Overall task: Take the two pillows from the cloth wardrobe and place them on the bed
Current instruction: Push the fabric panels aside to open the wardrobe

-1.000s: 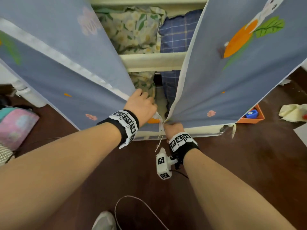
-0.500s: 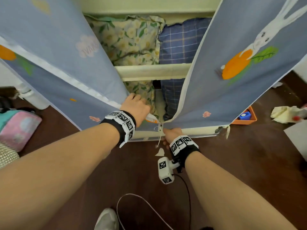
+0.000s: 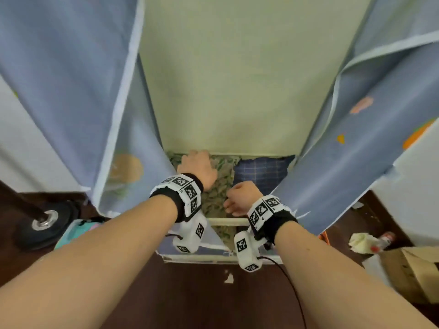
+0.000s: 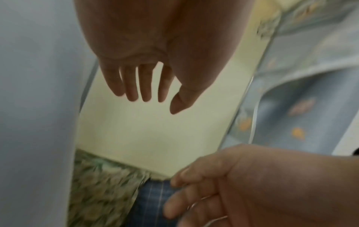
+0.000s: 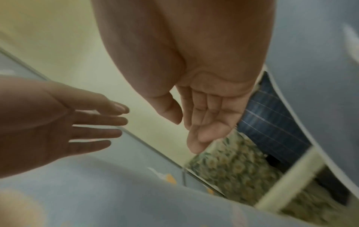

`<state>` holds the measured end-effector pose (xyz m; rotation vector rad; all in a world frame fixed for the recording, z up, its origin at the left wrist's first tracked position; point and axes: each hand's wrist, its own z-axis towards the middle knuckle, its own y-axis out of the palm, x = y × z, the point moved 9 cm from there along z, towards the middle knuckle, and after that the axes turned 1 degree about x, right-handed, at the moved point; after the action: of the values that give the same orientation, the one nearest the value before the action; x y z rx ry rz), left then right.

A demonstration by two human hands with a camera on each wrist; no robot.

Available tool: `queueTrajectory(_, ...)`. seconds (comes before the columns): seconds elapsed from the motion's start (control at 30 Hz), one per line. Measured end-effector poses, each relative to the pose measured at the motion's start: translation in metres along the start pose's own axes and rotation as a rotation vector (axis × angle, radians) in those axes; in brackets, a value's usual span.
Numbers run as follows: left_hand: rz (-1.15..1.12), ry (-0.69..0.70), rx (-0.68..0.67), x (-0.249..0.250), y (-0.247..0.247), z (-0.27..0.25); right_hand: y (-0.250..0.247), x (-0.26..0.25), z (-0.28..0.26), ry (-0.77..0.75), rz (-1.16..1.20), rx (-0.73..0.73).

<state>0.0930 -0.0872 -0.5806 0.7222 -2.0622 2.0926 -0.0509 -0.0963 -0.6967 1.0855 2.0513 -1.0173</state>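
Cloth wardrobe [image 3: 237, 79]: blue curtains [image 3: 71, 91] parted. Floral pillow [image 3: 221, 186] and checked pillow [image 3: 263, 172] side by side inside, behind a cream rail [image 3: 228, 222]. Left hand [image 3: 197, 167] and right hand [image 3: 240, 198] over them, fingers spread, empty. Cardboard box [image 3: 408, 271] on floor, right.

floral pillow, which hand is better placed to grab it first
Left. In the head view the left hand is over the top of the floral pillow with fingers open. The right hand is lower, near the seam with the blue checked pillow. Neither grips anything yet.
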Motion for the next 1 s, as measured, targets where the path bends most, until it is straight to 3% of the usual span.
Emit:
queueTrajectory(0.13, -0.107, 0.011, 0.262, 0.027, -0.146, -0.031, -0.025, -0.134, -0.060, -0.145, -0.010, 0.014)
queueTrajectory(0.27, -0.189, 0.233, 0.430, 0.071, -0.258, -0.070, -0.039, -0.259, -0.121, -0.326, 0.041, 0.044)
queueTrajectory(0.37, -0.176, 0.341, 0.732, 0.085, -0.352, -0.099, -0.042, -0.345, -0.160, -0.465, 0.108, 0.072)
queueTrajectory(0.4, -0.118, 0.320, 0.841, 0.081, -0.379, -0.104, -0.039, -0.367, -0.171, -0.484, 0.149, 0.062)
queueTrajectory(0.47, -0.015, 0.193, 0.931, 0.061, -0.420, -0.098, -0.029, -0.406, -0.189, -0.509, 0.213, 0.032)
queueTrajectory(0.57, -0.049, -0.017, 0.819, 0.009, -0.444, -0.070, -0.006, -0.444, -0.205, -0.557, 0.209, 0.020)
queueTrajectory(0.67, -0.396, -0.189, 0.644, -0.056, -0.447, -0.038, 0.012, -0.465, -0.209, -0.591, 0.141, 0.052)
queueTrajectory(0.77, -0.735, -0.130, 0.481, -0.090, -0.443, -0.008, 0.023, -0.474, -0.204, -0.553, 0.121, 0.056)
queueTrajectory(0.83, -0.881, -0.078, 0.462, -0.101, -0.444, 0.003, 0.027, -0.476, -0.198, -0.524, 0.126, 0.060)
queueTrajectory(1.0, -0.801, -0.041, 0.515, -0.128, -0.456, 0.021, 0.038, -0.467, -0.179, -0.451, 0.123, 0.009)
